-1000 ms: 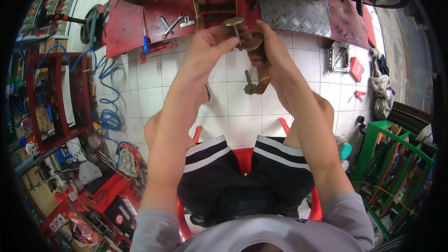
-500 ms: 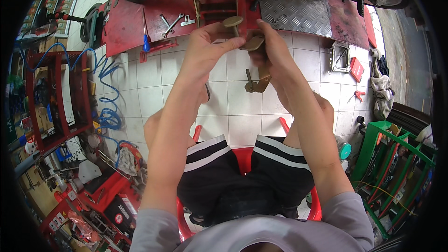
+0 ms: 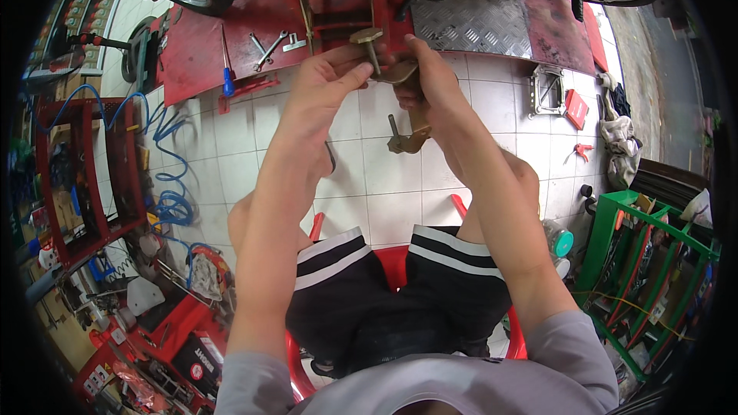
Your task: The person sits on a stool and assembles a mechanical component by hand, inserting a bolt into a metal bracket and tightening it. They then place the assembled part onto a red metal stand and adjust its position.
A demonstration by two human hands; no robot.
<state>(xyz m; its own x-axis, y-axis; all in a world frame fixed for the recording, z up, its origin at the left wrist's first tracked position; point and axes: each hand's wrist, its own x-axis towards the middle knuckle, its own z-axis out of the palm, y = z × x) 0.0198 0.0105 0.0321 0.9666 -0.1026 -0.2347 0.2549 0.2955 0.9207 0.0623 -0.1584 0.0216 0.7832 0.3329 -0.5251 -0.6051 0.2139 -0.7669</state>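
Between the thumb and fingers of my left hand (image 3: 324,83) is a brass-coloured bolt (image 3: 366,35) with a broad flat head. Its head points up, and the shank hangs down beside my fingertips. My right hand (image 3: 435,86) is closed round a brass-coloured metal bracket (image 3: 401,72). The bracket's upper plate sits by the bolt's shank; whether they touch I cannot tell. Below my right hand hangs the bracket's lower end, with an upright pin (image 3: 393,124) on it. My right fingers hide the bracket's middle.
Ahead stands a red work platform (image 3: 192,46) with a blue-handled screwdriver (image 3: 228,82) and wrenches (image 3: 269,50). Motorcycle parts rise behind it. A blue coiled hose (image 3: 175,207) and red rack (image 3: 92,169) are at left. At right are red pliers (image 3: 582,152) and a green rack (image 3: 615,219).
The whole view has shifted slightly, so most things sit further left. More of the bolt's shank shows beside my left fingertips. Both hands keep their hold.
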